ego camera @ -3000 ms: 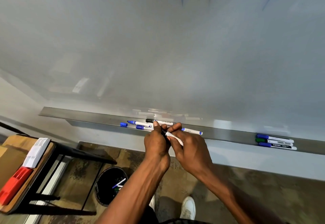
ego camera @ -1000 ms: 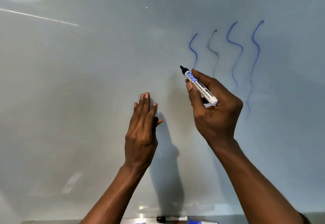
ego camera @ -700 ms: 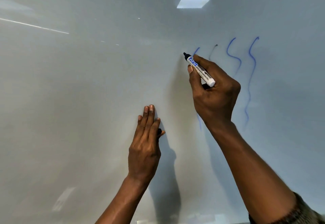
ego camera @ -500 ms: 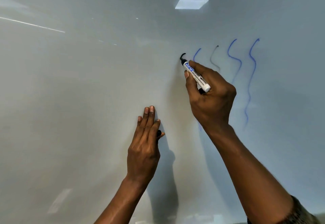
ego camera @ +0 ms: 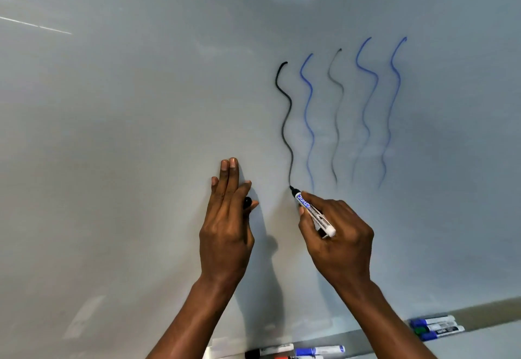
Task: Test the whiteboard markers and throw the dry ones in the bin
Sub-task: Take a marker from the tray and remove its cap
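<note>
**Black marker at the foot of its test stroke**

Our left hand (ego camera: 225, 231) lies flat on the whiteboard (ego camera: 127, 133), fingers straight, with the thumb pinching the black cap (ego camera: 247, 202) against the forefinger. Just right of it runs the black line (ego camera: 290, 103), dark and unbroken from top to bottom. Our right hand (ego camera: 338, 246) pinches the marker (ego camera: 314, 213) in a writing grip, nib on the board at the line's lower end. To do this well, we should keep light, even pressure and judge the ink along the whole stroke. We think this one looks worth keeping, unlike the pale grey line (ego camera: 342, 90) among the blue lines (ego camera: 311, 90) further right. The barrel carries blue lettering, upside down to us, which we cannot read with certainty. More spare markers (ego camera: 435, 327) lie on the tray (ego camera: 485, 309) below.
</note>
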